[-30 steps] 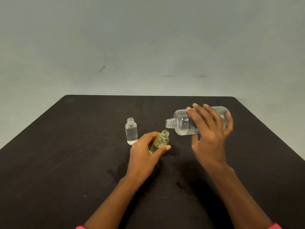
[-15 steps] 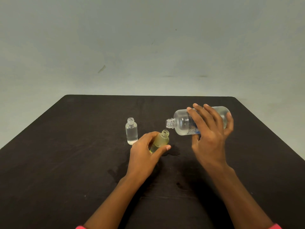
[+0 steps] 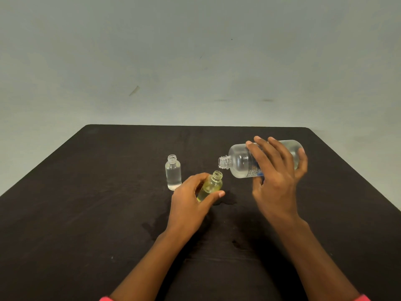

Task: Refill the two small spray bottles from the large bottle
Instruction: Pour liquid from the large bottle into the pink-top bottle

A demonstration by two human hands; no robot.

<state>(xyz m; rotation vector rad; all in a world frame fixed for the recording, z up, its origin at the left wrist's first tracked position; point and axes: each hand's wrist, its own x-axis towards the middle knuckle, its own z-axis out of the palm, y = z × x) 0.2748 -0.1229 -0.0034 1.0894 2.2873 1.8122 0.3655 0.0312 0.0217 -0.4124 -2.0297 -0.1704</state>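
My right hand (image 3: pixel 276 177) grips the large clear bottle (image 3: pixel 240 160), tipped on its side with its open neck pointing left and down. A thin stream of clear liquid runs from that neck into the small yellowish bottle (image 3: pixel 212 184), which my left hand (image 3: pixel 191 205) holds tilted between thumb and fingers just above the table. The second small bottle (image 3: pixel 173 172), clear and uncapped, stands upright on the table to the left of my left hand and holds clear liquid.
The black table (image 3: pixel 86 192) ends in a far edge against a grey-green wall. Dark wet patches mark the surface beside the yellowish bottle (image 3: pixel 227 199) and nearer me (image 3: pixel 152 227). No caps or spray heads are in view.
Both hands and bottles stay nearly where they were. A thin stream of liquid now shows between the large bottle's neck and the yellowish bottle's mouth.
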